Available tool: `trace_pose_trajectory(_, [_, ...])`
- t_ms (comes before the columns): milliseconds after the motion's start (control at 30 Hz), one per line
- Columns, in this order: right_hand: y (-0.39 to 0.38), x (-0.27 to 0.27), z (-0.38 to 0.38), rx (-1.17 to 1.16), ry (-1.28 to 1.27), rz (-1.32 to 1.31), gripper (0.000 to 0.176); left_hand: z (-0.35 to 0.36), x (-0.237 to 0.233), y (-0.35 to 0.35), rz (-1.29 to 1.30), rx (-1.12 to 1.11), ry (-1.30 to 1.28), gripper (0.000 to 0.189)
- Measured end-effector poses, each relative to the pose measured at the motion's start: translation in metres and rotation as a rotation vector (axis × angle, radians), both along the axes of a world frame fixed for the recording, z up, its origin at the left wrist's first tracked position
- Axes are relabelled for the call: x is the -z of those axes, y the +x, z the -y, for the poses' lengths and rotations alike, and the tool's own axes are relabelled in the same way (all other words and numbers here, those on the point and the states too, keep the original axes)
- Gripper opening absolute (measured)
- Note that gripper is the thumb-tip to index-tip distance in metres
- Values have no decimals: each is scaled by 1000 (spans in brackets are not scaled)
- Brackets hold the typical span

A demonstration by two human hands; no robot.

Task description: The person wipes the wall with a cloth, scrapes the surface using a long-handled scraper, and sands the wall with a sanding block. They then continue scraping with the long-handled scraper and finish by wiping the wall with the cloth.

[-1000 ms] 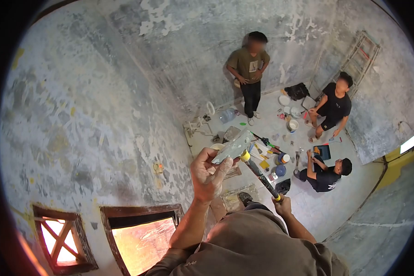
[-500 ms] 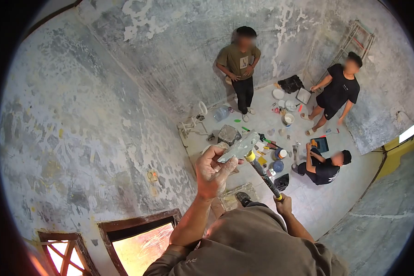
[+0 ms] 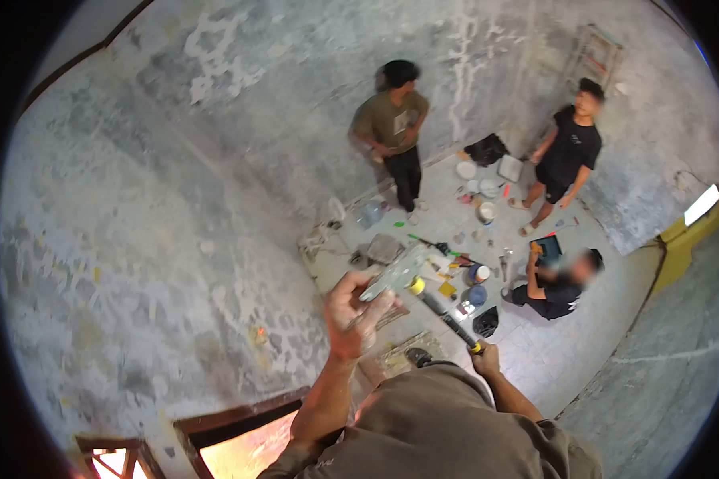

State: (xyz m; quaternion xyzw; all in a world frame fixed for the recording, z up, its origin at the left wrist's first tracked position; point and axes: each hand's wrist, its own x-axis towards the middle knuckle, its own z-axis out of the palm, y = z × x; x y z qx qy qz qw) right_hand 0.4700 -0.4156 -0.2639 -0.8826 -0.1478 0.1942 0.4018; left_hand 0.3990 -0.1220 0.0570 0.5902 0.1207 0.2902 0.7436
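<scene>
Pinched between the thumb and fingers of my left hand (image 3: 353, 314) is a flat, pale grey-green plate (image 3: 395, 273), raised in front of me. Whitish dust or paste coats those fingers. My right hand (image 3: 486, 358) is wrapped round the lower end of a dark pole (image 3: 449, 318) with yellow bands. The pole's yellow upper end lies just beside the plate's right side; whether they touch I cannot tell. The plate is somewhat blurred.
Below, tubs, tools and a black bag (image 3: 487, 149) lie on the tiled floor (image 3: 591, 335). Two people stand near the back walls; another person (image 3: 563, 291) squats at the right by a dark tray (image 3: 546, 249). A ladder (image 3: 597, 57) leans in the corner.
The view has shifted, and both hands with the plate and pole appear slightly further left. The standing person in the green shirt has turned the head to the side.
</scene>
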Motion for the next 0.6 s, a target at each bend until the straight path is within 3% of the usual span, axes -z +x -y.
trace_pose_trajectory(100, [0, -8, -1, 28, -10, -9, 15, 1, 0, 4, -17, -4, 7, 11])
trace_pose_trajectory(367, [-8, -7, -1, 14, -27, 12, 27, -3, -1, -4, -25, 31, 43, 13])
trace_pose_trajectory(600, [-10, -14, -9, -34, -60, 5, 22, -5, -4, -27, -11, -32, 30, 15])
